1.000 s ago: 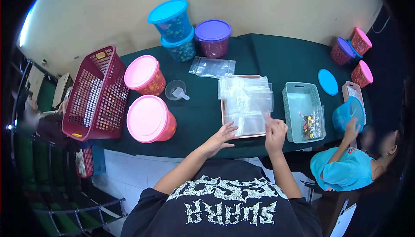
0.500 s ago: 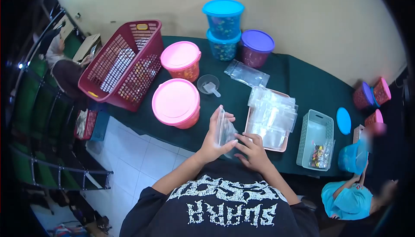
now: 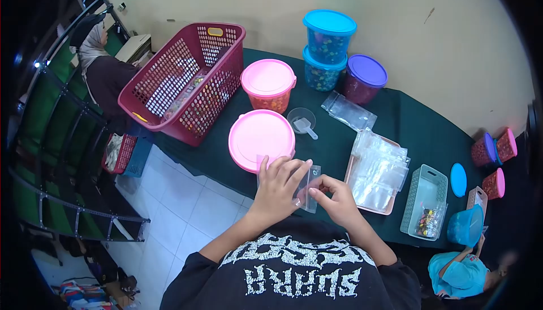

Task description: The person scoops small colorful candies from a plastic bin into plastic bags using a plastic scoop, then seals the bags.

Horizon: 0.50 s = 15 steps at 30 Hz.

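In front of my chest is a clear plastic bag (image 3: 313,173), held flat between both hands and looking empty. My left hand (image 3: 278,190) lies across it from the left, fingers bent over the film and covering much of it. At its right edge, my right hand (image 3: 335,196) pinches the plastic between thumb and fingertips. Just beyond my left fingers stands a tub with a pink lid (image 3: 261,139). A pile of clear bags (image 3: 376,166) fills a pink tray (image 3: 387,210) to the right of my right hand.
A maroon basket (image 3: 223,89) with packets inside stands left. Behind are another pink-lidded tub (image 3: 268,78), stacked blue tubs (image 3: 329,24), a purple-lidded tub (image 3: 366,72) and a scoop in a bowl (image 3: 302,124). A pale basket (image 3: 427,180) holds a candy packet. Two people are nearby.
The bag was upright and folded in my left hand; now it is spread flatter, with my left hand turned over it. My right hand has closed on its edge. The camera view has shifted.
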Each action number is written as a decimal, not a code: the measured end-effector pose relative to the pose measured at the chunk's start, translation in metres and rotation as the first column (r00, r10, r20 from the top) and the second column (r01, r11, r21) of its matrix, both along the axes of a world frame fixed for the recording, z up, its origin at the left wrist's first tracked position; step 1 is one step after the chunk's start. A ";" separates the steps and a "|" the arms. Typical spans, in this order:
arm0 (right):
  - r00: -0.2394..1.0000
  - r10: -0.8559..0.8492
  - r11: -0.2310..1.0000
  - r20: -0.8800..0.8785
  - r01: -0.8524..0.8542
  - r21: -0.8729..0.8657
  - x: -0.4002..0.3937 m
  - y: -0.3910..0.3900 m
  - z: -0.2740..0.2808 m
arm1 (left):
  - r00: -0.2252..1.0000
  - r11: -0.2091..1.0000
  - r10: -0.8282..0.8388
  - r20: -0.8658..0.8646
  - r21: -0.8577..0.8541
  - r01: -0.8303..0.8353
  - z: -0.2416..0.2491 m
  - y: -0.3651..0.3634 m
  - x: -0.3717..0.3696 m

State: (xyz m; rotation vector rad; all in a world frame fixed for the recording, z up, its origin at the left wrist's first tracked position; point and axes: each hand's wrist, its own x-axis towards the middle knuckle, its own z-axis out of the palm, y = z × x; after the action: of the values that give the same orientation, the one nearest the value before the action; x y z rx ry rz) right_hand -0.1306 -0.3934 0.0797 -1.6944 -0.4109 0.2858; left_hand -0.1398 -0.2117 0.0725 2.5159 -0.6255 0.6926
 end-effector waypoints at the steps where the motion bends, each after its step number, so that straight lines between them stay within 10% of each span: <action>1: 0.999 -0.026 0.998 -0.039 0.023 -0.064 0.002 0.008 -0.001 | 1.000 1.000 -0.006 0.001 0.000 0.006 -0.001 0.008 0.002; 15: 0.961 -0.022 0.970 -0.277 0.088 0.227 0.021 0.135 -0.013 | 0.787 0.814 -0.576 -0.221 -0.243 0.527 -0.002 0.132 0.057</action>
State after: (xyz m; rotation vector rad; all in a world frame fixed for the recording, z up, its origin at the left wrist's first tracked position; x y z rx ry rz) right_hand -0.1095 -0.2582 0.0662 -1.4047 -0.1831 0.4068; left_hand -0.0833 -0.0802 0.0705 2.0525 -1.0823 0.1477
